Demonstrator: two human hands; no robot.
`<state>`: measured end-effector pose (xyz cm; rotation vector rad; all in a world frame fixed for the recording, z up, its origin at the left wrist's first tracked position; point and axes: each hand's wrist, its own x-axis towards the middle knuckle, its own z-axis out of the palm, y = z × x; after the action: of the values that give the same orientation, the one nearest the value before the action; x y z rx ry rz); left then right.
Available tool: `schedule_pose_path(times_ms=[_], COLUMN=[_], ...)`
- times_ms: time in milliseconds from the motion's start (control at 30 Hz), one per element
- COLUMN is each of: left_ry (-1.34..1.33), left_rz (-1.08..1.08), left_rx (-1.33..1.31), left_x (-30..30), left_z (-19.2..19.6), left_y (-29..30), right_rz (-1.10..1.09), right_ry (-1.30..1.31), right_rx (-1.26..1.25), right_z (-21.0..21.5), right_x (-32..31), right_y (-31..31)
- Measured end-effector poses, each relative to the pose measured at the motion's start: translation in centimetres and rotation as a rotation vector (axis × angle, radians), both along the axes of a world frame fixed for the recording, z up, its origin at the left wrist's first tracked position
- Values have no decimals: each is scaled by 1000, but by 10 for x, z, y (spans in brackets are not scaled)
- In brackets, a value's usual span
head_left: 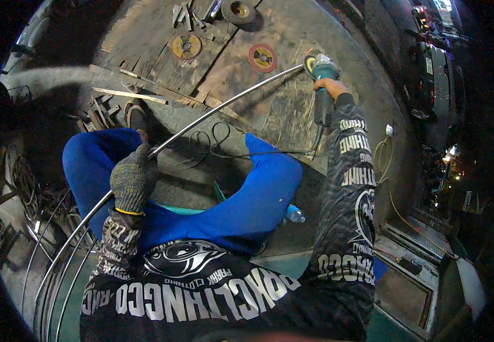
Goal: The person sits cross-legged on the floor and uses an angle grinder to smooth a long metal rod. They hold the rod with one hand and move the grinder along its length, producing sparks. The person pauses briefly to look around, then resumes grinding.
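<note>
In a grey knitted glove, my left hand is closed round a long, thin metal rod that runs from the lower left up to the far right. My bare right hand grips a teal angle grinder. The grinder's disc is at the rod's far end, with a small orange glow beside it; whether the two touch I cannot tell. A dark power cord leaves the grinder's tail and loops toward the middle.
Two cutting discs and a thick round wheel lie on the worn wooden board. Metal pieces sit at the far left. More rods stand at lower left. A plastic bottle lies beside my right leg.
</note>
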<state>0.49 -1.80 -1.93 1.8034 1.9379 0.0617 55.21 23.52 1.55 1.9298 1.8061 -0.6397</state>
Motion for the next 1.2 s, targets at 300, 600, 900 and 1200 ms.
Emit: schedule_pose_path(times_ms=[300,600,900,1200], left_ry=[-34,-65,-128,-160], left_rz=[-9,-72,-55,-70], left_rx=[189,103,38,110], left_x=[-4,-9,-7,-9], left_z=[1,2,3,-11], left_y=[-1,-6,-8,-6], right_rz=[-426,-287,-316,-295], right_ry=[400,239,177,350], right_rx=[203,157,79,137], right_z=[-31,-7,29,0], right_x=[38,-44,-186,-256], right_y=[36,-26,-109,-166])
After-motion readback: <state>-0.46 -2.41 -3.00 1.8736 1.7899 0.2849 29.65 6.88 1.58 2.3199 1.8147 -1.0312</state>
